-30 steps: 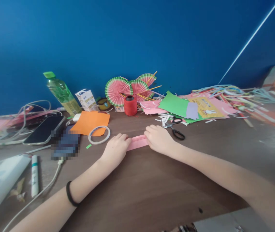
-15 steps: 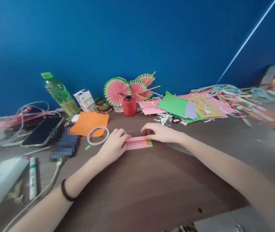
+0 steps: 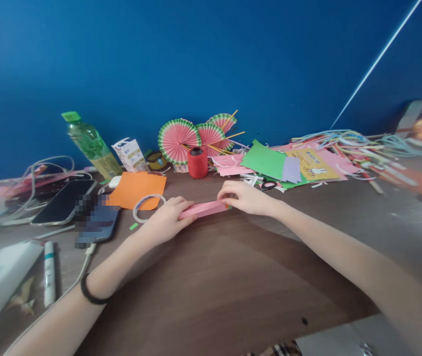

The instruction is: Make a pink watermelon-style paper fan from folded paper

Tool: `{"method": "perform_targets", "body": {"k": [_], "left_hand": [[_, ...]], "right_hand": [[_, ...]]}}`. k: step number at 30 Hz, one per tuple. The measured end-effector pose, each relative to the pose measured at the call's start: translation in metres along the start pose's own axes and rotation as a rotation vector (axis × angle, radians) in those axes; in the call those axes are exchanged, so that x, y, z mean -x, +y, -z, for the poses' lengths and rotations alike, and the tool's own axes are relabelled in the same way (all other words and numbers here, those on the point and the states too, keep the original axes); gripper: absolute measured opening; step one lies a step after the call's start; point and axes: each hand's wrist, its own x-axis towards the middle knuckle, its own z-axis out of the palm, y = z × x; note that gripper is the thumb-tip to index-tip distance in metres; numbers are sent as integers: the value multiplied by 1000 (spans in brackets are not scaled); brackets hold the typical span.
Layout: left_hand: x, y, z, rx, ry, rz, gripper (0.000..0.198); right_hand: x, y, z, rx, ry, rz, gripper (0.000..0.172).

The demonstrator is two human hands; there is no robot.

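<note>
A folded strip of pink paper [image 3: 206,208], with orange and green at its right end, stretches between my two hands just above the brown table [image 3: 211,277]. Its left end is pinched between the thumb and fingers of my left hand [image 3: 169,217]. At the right end, the fingertips of my right hand [image 3: 246,197] close on the upper edge. A white ring [image 3: 138,210], like a roll of tape, lies by my left hand, partly over an orange paper sheet [image 3: 136,188]. Behind the strip stands a red spool of thread [image 3: 198,164].
Pleated pink-and-green paper fans [image 3: 179,141] lean on the blue wall. Coloured papers [image 3: 266,160] and scissors [image 3: 269,185] lie at the back right. A green bottle [image 3: 90,143], a carton [image 3: 131,154], phones [image 3: 64,200], cables and a marker [image 3: 49,274] crowd the left.
The pink strip has lifted and tilted, showing a narrower face. My left hand has shifted left, its thumb now on the near side. My right hand has moved slightly up.
</note>
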Motion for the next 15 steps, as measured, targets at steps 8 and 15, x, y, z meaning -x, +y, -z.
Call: {"method": "perform_targets", "body": {"k": [8,15], "left_hand": [[-1,-9,6,-128,85,-46,25],[-2,-11,1,-635,196,-177,26]], "right_hand": [[-2,8,-5,192,141,242,16],[-2,16,-13,450,58,304,16]]}}
